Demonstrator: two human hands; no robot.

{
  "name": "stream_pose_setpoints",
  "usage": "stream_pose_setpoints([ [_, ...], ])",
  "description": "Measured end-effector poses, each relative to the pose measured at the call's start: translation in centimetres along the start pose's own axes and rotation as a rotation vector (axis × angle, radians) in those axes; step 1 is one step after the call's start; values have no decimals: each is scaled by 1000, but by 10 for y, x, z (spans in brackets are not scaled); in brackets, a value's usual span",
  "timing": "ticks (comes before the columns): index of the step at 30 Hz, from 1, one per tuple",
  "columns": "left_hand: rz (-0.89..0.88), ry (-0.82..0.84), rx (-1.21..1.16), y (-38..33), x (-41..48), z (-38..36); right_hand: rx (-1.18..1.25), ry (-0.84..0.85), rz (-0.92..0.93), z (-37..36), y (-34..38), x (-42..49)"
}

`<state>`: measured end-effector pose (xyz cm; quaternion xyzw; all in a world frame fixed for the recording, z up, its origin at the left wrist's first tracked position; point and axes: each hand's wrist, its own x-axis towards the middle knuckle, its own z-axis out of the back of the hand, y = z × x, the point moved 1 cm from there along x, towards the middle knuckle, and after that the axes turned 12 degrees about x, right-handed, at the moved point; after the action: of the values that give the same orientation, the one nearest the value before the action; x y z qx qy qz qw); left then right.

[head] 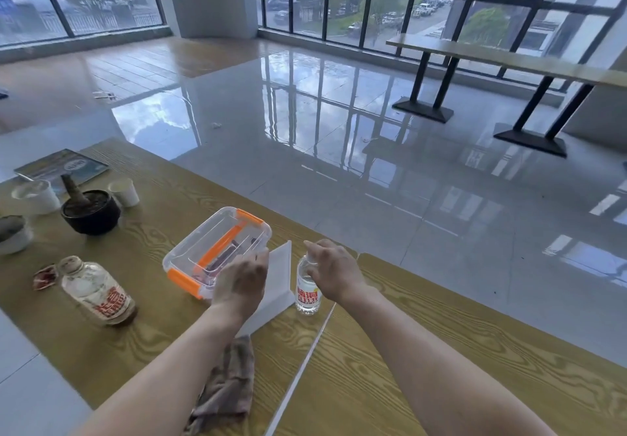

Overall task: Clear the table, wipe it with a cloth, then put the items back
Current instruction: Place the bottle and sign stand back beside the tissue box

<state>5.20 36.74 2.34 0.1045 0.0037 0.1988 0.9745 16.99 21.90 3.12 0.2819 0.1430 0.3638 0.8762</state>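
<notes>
A clear plastic box with orange latches (210, 244) lies on the wooden table (390, 367). A white folded sign (280, 276) stands to its right. My left hand (242, 281) hovers over the box's near end and the sign's left edge with its fingers bent down; any grip is hidden. A small water bottle with a red label (308, 295) stands right of the sign. My right hand (334, 273) is at its cap with the index finger stretched out over it. A brownish cloth (227, 388) lies crumpled under my left forearm.
To the left stand a glass bottle with a red label (96, 291), a red wrapper (44, 276), a black mortar with pestle (90, 211), two paper cups (125, 191), a grey bowl (12, 235) and a book (62, 166). Another long table (509, 59) stands by the windows.
</notes>
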Motion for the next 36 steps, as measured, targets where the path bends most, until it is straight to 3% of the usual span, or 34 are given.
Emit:
stream_pose_setpoints([
  [11, 3, -24, -26, 3, 5, -3, -121, -114, 88, 5, 3, -1],
  [23, 24, -132, -101, -9, 13, 22, -50, -279, 13, 50, -9, -49],
  [36, -169, -289, -244, -88, 1, 63, -82, -438, -200, 95, -54, -154],
])
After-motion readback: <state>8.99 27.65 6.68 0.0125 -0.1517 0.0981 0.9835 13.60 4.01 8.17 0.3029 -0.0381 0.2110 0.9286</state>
